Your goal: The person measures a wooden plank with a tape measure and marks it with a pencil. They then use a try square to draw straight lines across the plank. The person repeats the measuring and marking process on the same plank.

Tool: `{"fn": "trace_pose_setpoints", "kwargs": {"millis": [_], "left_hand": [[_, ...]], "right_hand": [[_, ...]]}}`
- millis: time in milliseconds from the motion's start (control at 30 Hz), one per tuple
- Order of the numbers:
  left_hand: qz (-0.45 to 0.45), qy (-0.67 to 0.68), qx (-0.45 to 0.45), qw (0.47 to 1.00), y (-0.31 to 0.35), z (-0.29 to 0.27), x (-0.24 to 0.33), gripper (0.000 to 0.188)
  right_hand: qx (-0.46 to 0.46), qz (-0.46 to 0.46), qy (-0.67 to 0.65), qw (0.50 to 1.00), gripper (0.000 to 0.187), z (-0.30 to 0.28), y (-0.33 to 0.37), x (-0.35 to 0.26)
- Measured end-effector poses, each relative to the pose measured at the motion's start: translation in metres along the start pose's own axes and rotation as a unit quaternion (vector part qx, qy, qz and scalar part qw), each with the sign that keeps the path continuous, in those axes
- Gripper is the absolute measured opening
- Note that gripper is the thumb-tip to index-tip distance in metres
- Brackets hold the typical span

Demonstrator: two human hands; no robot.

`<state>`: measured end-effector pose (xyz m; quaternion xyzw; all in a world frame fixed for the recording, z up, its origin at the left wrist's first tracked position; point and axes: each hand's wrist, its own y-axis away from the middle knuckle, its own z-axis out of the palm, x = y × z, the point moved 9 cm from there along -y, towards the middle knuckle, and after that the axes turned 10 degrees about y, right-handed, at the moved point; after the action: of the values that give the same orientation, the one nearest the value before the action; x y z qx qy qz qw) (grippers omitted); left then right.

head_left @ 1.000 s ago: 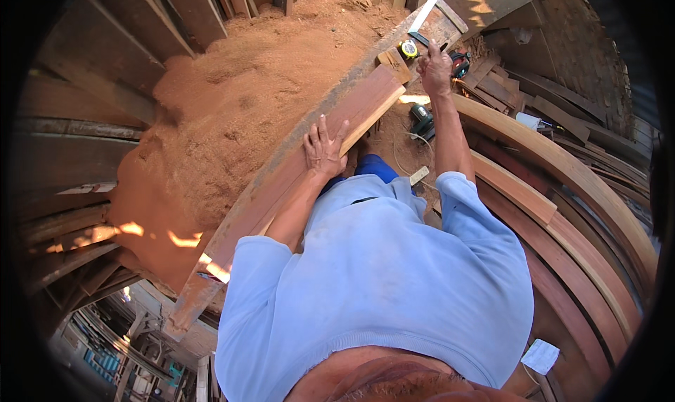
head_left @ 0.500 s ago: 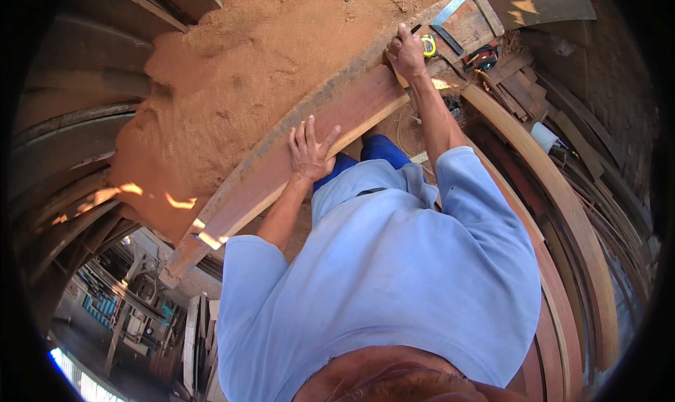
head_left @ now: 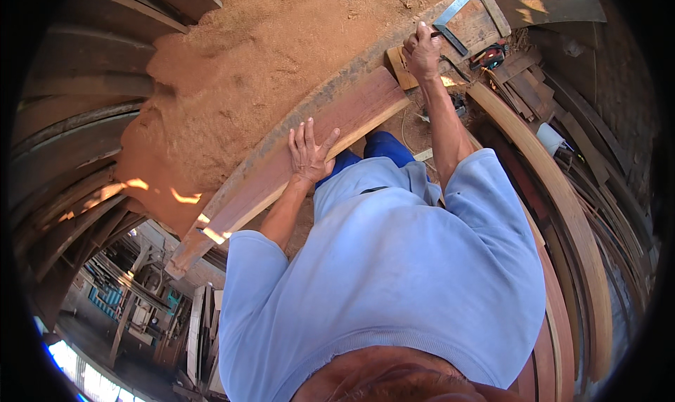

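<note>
A reddish-brown wooden beam point(head_left: 344, 113) lies slantwise across a longer, worn board point(head_left: 184, 251). My left hand point(head_left: 311, 152) rests on the beam's upper face, fingers spread. Beyond the beam's right end is my right hand point(head_left: 423, 54), its fingers closed. A slim dark tip shows by its fingertips; what it belongs to is largely hidden. Beside that hand lies a small light-brown wood block point(head_left: 399, 68), close to the beam's end. A metal try square point(head_left: 455, 16) with a dark stock lies on the board just past my fingers.
Sawdust point(head_left: 260, 71) covers the ground beyond the board. A red and black power tool point(head_left: 489, 54) lies at the right near wood offcuts point(head_left: 524, 85). Long curved-looking planks point(head_left: 562, 184) run down my right side, with a white container point(head_left: 550, 138) beside them. More timber point(head_left: 84, 85) stands at left.
My right hand has moved right, away from the beam's end, uncovering more of the wood block. The yellow tape measure beside it has gone out of sight. My left hand has stayed put.
</note>
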<state>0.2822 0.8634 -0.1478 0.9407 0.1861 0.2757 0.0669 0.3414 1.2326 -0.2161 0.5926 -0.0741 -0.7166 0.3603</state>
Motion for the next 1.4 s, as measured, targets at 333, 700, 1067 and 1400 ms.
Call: {"fn": "trace_pose_setpoints", "kwargs": {"millis": [333,700,1067,1400], "left_hand": [[0.001,0.008,0.002,1.0,0.0,0.002,-0.003,0.108],[-0.028,-0.015,-0.033,0.999,0.001,0.005,-0.006,0.106],[-0.016,0.004,-0.038,0.999,0.005,0.003,-0.005,0.104],[0.024,0.097,0.073,0.992,0.027,-0.012,-0.016,0.096]], "right_hand": [[0.01,-0.006,0.013,1.0,0.032,0.0,0.009,-0.004],[0.105,-0.093,0.064,0.988,0.034,-0.064,0.047,-0.034],[0.101,0.007,-0.107,0.989,0.026,-0.058,0.056,0.031],[-0.048,-0.251,0.536,0.805,0.036,0.093,0.127,0.029]]}}
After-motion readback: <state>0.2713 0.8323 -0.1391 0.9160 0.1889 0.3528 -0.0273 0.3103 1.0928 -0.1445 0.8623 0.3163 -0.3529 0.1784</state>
